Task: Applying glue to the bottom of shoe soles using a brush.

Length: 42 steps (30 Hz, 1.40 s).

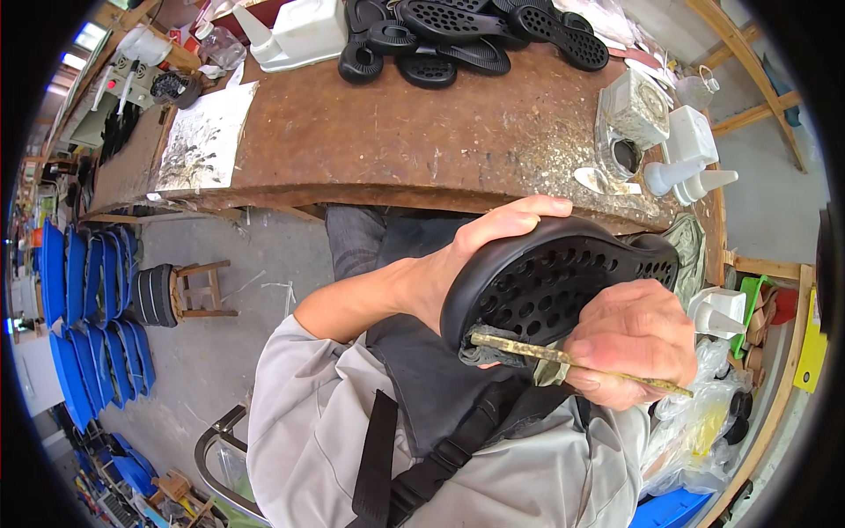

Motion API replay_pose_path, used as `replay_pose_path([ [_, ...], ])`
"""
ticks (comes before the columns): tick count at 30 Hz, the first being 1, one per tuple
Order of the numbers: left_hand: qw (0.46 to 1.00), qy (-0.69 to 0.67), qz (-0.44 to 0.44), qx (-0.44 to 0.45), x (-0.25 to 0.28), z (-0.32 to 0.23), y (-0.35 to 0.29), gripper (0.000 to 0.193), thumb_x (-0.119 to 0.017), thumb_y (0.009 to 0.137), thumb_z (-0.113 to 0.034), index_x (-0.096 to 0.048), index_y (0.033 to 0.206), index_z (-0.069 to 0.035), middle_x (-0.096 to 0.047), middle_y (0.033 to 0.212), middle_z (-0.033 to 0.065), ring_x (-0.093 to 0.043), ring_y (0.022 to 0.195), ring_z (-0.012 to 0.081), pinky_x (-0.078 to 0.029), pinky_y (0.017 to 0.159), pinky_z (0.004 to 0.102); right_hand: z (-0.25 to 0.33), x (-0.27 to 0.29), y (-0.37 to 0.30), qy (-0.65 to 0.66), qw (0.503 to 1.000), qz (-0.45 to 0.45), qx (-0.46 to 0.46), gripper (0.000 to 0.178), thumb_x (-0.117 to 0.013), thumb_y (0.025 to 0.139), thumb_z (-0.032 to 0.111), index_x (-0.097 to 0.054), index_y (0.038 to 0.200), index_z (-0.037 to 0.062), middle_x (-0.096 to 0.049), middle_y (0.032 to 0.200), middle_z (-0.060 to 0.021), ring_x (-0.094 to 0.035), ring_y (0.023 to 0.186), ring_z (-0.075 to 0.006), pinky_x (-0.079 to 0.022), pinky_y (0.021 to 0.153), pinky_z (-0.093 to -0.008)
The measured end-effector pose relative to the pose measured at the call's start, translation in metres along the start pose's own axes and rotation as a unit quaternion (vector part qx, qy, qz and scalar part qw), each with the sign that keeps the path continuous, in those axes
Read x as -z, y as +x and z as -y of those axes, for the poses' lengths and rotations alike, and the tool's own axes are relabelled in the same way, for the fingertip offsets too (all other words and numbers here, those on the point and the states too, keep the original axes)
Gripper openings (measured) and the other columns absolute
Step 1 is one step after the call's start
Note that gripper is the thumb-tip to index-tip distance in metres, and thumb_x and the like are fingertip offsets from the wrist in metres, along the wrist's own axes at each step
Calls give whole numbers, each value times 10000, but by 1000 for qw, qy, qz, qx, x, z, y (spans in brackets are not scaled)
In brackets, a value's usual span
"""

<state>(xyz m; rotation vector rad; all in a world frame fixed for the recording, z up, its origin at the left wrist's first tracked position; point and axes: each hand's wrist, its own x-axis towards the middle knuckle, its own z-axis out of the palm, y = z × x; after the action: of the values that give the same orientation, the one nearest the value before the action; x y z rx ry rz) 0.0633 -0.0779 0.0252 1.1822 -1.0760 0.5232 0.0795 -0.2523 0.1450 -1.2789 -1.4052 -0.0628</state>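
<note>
My left hand (pixel 440 273) grips a black shoe sole (pixel 554 277), its fingers over the far rim and its palm along the side. The sole is tilted, with its hollow face and rows of round holes toward me. My right hand (pixel 634 343) is closed around a thin, stained yellowish stick (pixel 519 348). The stick's left end presses against a dark grey bit of cloth (pixel 482 355) at the sole's near rim. A greenish-grey scrap (pixel 552 373) hangs below the right hand; whether the fingers hold it is hidden.
Ahead lies a brown workbench (pixel 352 132) with a pile of black soles (pixel 458 40) at its far side. White bottles (pixel 691 145) and a crusted container (pixel 635 107) stand at its right. Stained paper (pixel 204 136) lies left. Blue trays (pixel 92 273) and a stool (pixel 198 292) are on the left.
</note>
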Motion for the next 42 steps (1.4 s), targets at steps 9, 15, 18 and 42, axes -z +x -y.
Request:
replay_pose_path([
  [9, 999, -3, 19, 29, 4, -2, 5, 1018, -838, 611, -224, -187, 1357, 12, -289, 1350, 300, -360, 1253, 389, -323, 1020, 456, -10, 16, 7, 24, 998, 65, 3, 237, -767, 621, -37, -645, 824, -50, -584, 619, -74, -563, 458, -160, -426, 404, -243],
  [15, 990, -57, -49, 121, 7, -15, 14, 1098, -844, 552, -282, -171, 1373, 0, -320, 1328, 247, -358, 1260, 345, -331, 1017, 417, -15, 35, 1, 42, 998, 24, -38, 199, -725, 674, -19, -647, 854, -53, -609, 647, -78, -570, 460, -152, -422, 414, -237],
  [18, 906, -270, -264, 193, 3, -4, 15, 1069, -791, 560, -311, -176, 1392, -41, -356, 1329, 167, -395, 1240, 266, -324, 1035, 387, -7, 22, -4, 92, 928, -275, -234, 158, -667, 768, 2, -613, 904, -58, -614, 736, -121, -561, 473, -124, -439, 422, -214],
  [42, 769, -421, -377, 301, -19, -22, 41, 933, -456, 746, -711, -205, 1415, -111, -387, 1329, 260, -480, 1160, 404, -400, 979, 518, -34, 1, 6, -114, 984, -90, -108, 264, -718, 678, -22, -609, 916, -47, -631, 698, -105, -592, 486, -195, -467, 439, -278],
])
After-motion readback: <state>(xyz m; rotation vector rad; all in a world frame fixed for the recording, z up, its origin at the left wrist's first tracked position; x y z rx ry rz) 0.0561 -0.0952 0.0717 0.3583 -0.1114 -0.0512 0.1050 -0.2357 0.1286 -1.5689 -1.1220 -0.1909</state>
